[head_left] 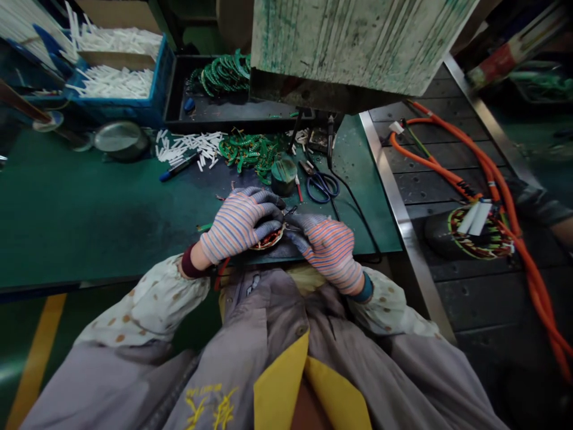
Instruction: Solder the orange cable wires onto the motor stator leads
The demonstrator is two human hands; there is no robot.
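Note:
Both of my hands wear striped knit gloves with grey fingertips. My left hand (239,221) curls over a small round motor stator (268,240) with copper windings at the near edge of the green bench (80,215). My right hand (329,248) is closed beside the stator on its right, its fingers pinched on a thin metal tool (292,212) that I cannot make out clearly. Most of the stator is hidden under my left fingers.
Blue-handled scissors (323,184), a green round tin (283,174), a blue pen (178,168), loose white sleeves (190,146) and green parts (248,149) lie behind my hands. Blue crates (119,83) hold white tubes. A larger stator (481,234) with orange cables (501,191) sits right. A machine housing (349,42) overhangs.

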